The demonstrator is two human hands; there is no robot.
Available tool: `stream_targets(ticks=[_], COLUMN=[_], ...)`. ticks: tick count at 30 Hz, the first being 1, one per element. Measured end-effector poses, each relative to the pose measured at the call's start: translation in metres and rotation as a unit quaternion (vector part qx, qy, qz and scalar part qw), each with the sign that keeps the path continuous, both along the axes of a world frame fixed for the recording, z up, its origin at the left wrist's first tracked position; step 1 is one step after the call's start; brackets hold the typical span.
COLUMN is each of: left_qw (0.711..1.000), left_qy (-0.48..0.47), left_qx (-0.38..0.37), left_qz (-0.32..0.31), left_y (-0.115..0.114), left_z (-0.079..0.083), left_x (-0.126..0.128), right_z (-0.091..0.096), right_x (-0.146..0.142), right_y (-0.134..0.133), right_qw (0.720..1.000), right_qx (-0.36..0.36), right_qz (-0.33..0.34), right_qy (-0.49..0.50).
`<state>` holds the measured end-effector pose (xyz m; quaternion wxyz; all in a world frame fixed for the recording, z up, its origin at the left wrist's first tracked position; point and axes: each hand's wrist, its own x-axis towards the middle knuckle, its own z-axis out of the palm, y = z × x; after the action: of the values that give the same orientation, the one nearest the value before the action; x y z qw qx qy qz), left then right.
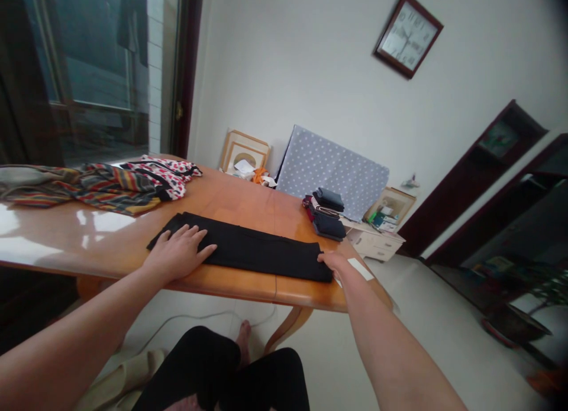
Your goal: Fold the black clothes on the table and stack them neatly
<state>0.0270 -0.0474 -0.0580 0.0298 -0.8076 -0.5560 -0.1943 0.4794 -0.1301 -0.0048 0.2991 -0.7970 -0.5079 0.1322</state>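
A long strip of black cloth (261, 248), which looks like a pair of folded trousers, lies flat along the near edge of the wooden table. My left hand (180, 251) rests flat on its left end, fingers spread over the fabric. At the other end, my right hand (331, 262) grips the right edge, with the thumb on top and the other fingers mostly hidden. Beyond that end stands a small stack of folded clothes (327, 213) in dark, striped and grey-blue fabric.
Loose striped and red-patterned clothes (128, 186) are heaped on the table (248, 201) at left. Behind it are framed pictures (244, 154), a polka-dot cloth cover (332, 165) and a white cabinet (377, 242). A cable (190, 316) runs across the floor below.
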Motion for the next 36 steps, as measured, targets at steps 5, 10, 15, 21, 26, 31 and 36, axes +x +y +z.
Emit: stream_targets(ticks=[5, 10, 15, 21, 26, 31, 36], left_qw=[1.0, 1.0, 1.0, 1.0, 1.0, 0.999, 1.0], left_qy=[0.004, -0.001, -0.002, -0.012, -0.024, -0.028, -0.024], left_qx=[-0.007, -0.006, 0.004, -0.003, -0.008, -0.017, -0.018], left_qz=[0.007, 0.011, 0.01, 0.011, 0.008, 0.007, 0.011], left_y=[-0.003, -0.005, -0.007, -0.009, -0.01, -0.012, -0.015], left_z=[0.003, 0.005, 0.006, 0.006, 0.006, 0.009, 0.01], left_x=[0.001, 0.002, 0.002, 0.001, 0.001, 0.002, 0.002], right_z=[0.005, 0.018, 0.03, 0.012, -0.006, -0.009, -0.009], right_x=[0.002, -0.017, -0.054, -0.107, -0.121, -0.112, -0.112], right_y=[0.006, 0.025, 0.046, 0.054, 0.05, 0.049, 0.052], right_qw=[0.998, 0.999, 0.996, 0.984, 0.978, 0.983, 0.991], right_qx=[-0.019, -0.02, -0.023, -0.04, -0.06, -0.018, 0.007], right_qz=[-0.044, -0.042, 0.002, 0.052, 0.05, 0.085, 0.113], right_qy=[0.027, -0.005, -0.082, -0.163, -0.196, -0.16, -0.077])
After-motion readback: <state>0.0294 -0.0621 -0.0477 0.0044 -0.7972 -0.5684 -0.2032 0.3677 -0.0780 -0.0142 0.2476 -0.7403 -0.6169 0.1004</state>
